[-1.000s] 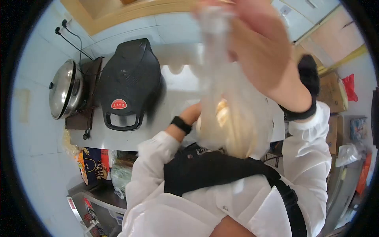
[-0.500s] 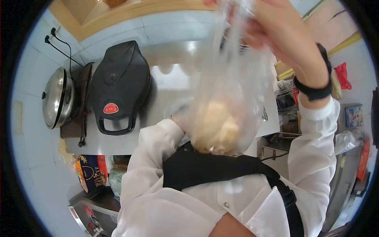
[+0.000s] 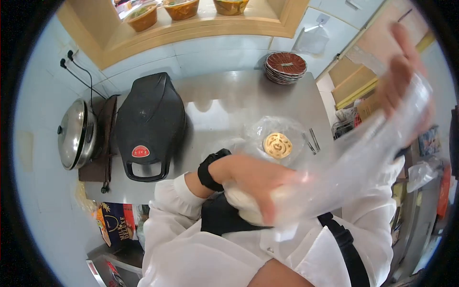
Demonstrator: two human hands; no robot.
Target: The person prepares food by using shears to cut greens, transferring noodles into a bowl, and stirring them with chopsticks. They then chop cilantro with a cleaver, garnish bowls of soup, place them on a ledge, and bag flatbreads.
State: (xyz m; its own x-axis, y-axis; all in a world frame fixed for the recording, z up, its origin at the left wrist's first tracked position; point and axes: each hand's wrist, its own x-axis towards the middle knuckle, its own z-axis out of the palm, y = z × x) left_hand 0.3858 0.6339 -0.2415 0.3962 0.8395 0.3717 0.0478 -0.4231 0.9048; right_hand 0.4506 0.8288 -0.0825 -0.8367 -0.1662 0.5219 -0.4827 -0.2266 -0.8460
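My left hand is closed around the lower end of a clear plastic bag, near my chest. Pale, dough-like contents bulge out beside its fingers. The bag stretches up to the right, where my right hand grips its other end; that hand is blurred, with one finger sticking up. Beyond my left hand, a round yellowish piece with a raised pattern lies on a sheet of clear plastic on the steel table. Thin metal tongs lie to its right.
A black electric griddle with its lid down stands left on the table. Beside it is a lidded steel pan. Stacked dark red fluted moulds sit at the back right. Several bowls line the wooden ledge above.
The bag hung upright from my raised right hand; now it slants between both hands. My left hand has come up around its contents, while the right moved right and down. The view has shifted upward.
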